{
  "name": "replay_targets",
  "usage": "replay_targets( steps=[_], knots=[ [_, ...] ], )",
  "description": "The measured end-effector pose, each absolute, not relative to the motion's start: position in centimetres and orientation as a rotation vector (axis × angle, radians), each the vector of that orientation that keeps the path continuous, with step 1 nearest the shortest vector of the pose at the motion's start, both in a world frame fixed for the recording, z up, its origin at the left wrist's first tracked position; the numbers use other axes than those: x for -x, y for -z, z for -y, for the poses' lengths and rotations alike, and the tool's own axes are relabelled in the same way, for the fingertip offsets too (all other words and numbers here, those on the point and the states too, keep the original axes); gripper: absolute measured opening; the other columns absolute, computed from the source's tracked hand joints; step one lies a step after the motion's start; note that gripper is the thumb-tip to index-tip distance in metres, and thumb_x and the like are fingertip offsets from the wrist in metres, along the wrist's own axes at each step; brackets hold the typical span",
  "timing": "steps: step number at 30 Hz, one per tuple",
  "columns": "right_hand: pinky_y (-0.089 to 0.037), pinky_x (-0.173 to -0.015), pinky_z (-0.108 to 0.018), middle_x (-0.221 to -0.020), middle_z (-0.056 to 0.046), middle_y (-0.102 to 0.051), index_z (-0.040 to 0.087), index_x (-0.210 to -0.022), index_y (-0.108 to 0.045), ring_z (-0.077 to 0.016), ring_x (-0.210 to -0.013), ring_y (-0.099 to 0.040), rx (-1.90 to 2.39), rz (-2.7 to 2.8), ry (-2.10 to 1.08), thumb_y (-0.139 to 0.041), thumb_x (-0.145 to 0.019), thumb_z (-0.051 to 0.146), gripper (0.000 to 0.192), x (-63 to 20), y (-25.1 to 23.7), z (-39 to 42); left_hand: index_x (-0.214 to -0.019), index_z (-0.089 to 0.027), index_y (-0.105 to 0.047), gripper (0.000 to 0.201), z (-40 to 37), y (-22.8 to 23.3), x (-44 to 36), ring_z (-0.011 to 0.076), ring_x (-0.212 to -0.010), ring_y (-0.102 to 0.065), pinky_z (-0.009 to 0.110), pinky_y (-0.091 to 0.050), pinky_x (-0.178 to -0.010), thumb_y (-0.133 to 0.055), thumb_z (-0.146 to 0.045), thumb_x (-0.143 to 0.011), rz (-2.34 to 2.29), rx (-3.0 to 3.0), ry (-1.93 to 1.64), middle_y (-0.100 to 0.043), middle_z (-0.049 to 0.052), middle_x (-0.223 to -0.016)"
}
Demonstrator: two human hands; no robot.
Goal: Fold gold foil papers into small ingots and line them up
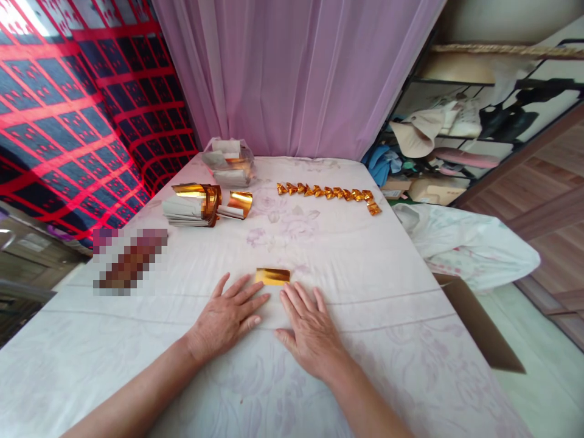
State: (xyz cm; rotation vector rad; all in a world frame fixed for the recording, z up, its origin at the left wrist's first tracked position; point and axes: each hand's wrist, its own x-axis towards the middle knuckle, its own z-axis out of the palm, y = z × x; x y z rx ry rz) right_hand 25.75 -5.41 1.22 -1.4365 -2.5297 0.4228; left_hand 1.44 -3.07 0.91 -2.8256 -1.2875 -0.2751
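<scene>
A small rectangle of shiny gold foil paper (272, 277) lies flat on the table, just beyond my fingertips. My left hand (229, 314) rests palm down with its fingers stretched out, the tips close to the paper's lower left corner. On the other side, my right hand (309, 328) also lies flat, its fingertips near the lower right corner. Neither hand grips anything. Farther back on the left sits a stack of gold foil paper (189, 210), with a few loose curled sheets (239, 204) beside it. A row of folded gold foil pieces (326, 192) stretches along the back right.
A clear plastic bag (228, 163) holding paper bundles stands at the back left. A pixelated patch (131, 261) hides something at the left edge. The floral tablecloth (292, 377) covers the table. Right of it are a white plastic bag (474, 243) and a cluttered shelf.
</scene>
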Motion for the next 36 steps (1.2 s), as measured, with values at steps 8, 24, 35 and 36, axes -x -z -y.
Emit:
replay_targets(
  steps=[8, 24, 35, 36],
  knots=[
    [-0.023, -0.114, -0.053, -0.149, -0.008, -0.046, 0.019, -0.136, -0.052, -0.0274, -0.139, -0.037, 1.453, 2.407, -0.465, -0.051, -0.094, 0.033, 0.044, -25.9, -2.0, 5.2, -0.128, -0.040, -0.060, 0.034, 3.0, -1.4, -0.9, 0.0246, -0.134, -0.045, 0.047, 0.008, -0.118, -0.050, -0.041, -0.096, 1.359, 2.792, 0.355, -0.059, -0.006, -0.138],
    [-0.047, -0.086, -0.037, -0.098, -0.004, -0.065, 0.023, -0.101, -0.066, -0.0221, -0.096, -0.059, 1.557, 2.216, -0.520, -0.068, -0.078, 0.015, 0.024, -25.3, -2.7, 1.1, -0.107, -0.028, -0.065, 0.020, 1.3, -2.2, -2.5, 0.0248, -0.117, -0.057, 0.060, -0.013, -0.116, -0.059, -0.024, -0.089, 1.586, 2.964, 0.587, -0.069, 0.003, -0.118],
    [-0.047, -0.088, -0.038, -0.105, -0.005, -0.065, 0.023, -0.105, -0.066, -0.0225, -0.099, -0.059, 1.538, 2.176, -0.549, -0.066, -0.078, 0.012, 0.030, -25.4, -2.3, 1.4, -0.124, -0.024, -0.056, 0.042, 1.1, -1.7, -2.5, 0.0275, -0.119, -0.054, 0.058, -0.028, -0.112, -0.061, -0.021, -0.083, 1.687, 2.925, 0.708, -0.060, 0.009, -0.127],
    [-0.047, -0.087, -0.038, -0.104, -0.005, -0.065, 0.023, -0.104, -0.066, -0.0221, -0.098, -0.059, 1.535, 2.169, -0.543, -0.066, -0.078, 0.012, 0.028, -25.4, -2.2, 1.4, -0.122, -0.025, -0.057, 0.039, 1.1, -1.7, -2.5, 0.0275, -0.120, -0.053, 0.058, -0.028, -0.112, -0.061, -0.021, -0.083, 1.685, 2.928, 0.711, -0.060, 0.008, -0.127]
  ],
)
